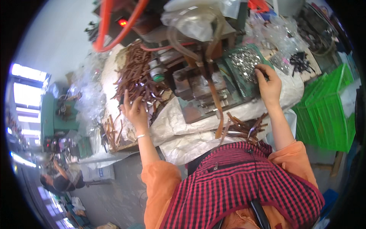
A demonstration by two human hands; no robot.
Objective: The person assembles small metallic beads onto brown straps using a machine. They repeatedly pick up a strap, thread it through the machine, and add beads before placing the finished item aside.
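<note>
My left hand (135, 113) reaches into a heap of brown strips (133, 72), its fingers spread over the near edge of the pile. At the right edge of a green tray, my right hand (270, 87) has thumb and forefinger curled together beside many small shiny metal pieces (244, 61). Whatever lies between those fingertips is too small to make out. Between the hands stands a bench machine (200, 86) with a dark metal bed. One long brown strip (216, 103) hangs down over its front.
More brown strips (248, 128) lie at the bench's front edge, on white sheeting (187, 143). A green plastic crate (324, 110) stands at the right. Orange tubing (103, 34) hangs at upper left. Black pieces (301, 62) lie far right. Another person (63, 179) sits at far left.
</note>
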